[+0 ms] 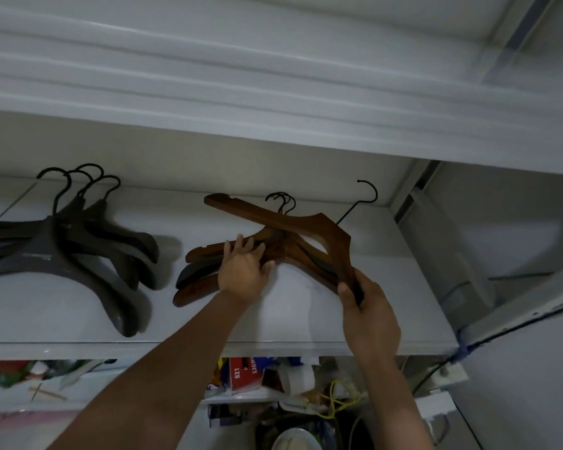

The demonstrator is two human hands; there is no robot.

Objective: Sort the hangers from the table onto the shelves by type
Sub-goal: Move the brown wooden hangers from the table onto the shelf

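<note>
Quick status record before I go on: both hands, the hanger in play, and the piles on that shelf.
left hand: fingers straight, pressing on the brown hanger pile
right hand: grips the near end of the top brown hanger
top brown hanger: lies skewed across the pile, hook toward the back
dark hanger pile: to the left on the same shelf, apart from the brown pile
sorting: two types, two separate piles
table: not in view

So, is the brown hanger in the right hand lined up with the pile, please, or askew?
Askew: the right hand grips one end of the brown wooden hanger, which crosses the pile at an angle.
</note>
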